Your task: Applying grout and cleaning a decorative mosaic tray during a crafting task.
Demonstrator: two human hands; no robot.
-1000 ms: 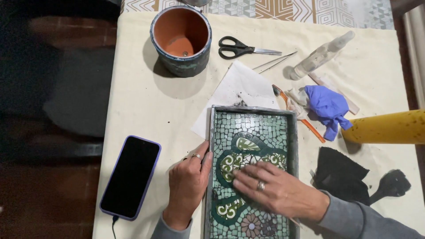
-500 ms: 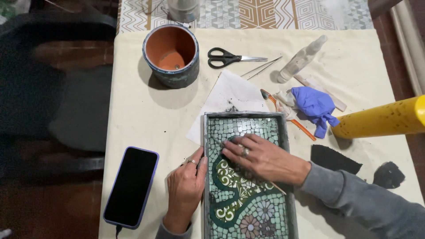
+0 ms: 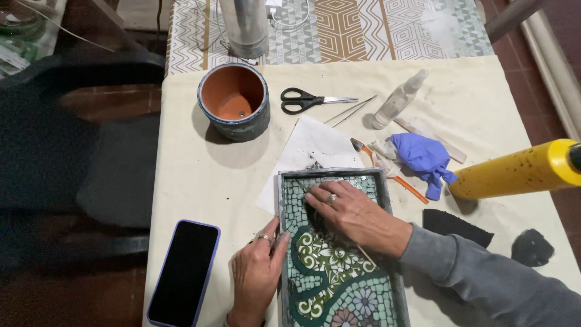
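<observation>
A rectangular mosaic tray (image 3: 339,284) with green, white and floral tile patterns lies on the cream tablecloth. My left hand (image 3: 254,272), a ring on one finger, grips the tray's left rim, thumb against the frame. My right hand (image 3: 354,215), also ringed, lies flat on the tray's upper part. A thin wooden stick (image 3: 368,257) runs under its palm and out past the fingertips. A dark patch sits under the fingers; I cannot tell whether it is a pad or shadow.
A black phone (image 3: 181,272) lies left of the tray. Behind it are a terracotta pot (image 3: 235,100), scissors (image 3: 302,100), a white paper (image 3: 308,145), a spray bottle (image 3: 399,100), a blue glove (image 3: 423,157) and a yellow cylinder (image 3: 514,172). Dark scraps (image 3: 454,225) lie at the right.
My right hand has slid from the tray's middle up to its far end. The left hand stays on the left rim. The camera has tilted, so more of the table's far side shows.
</observation>
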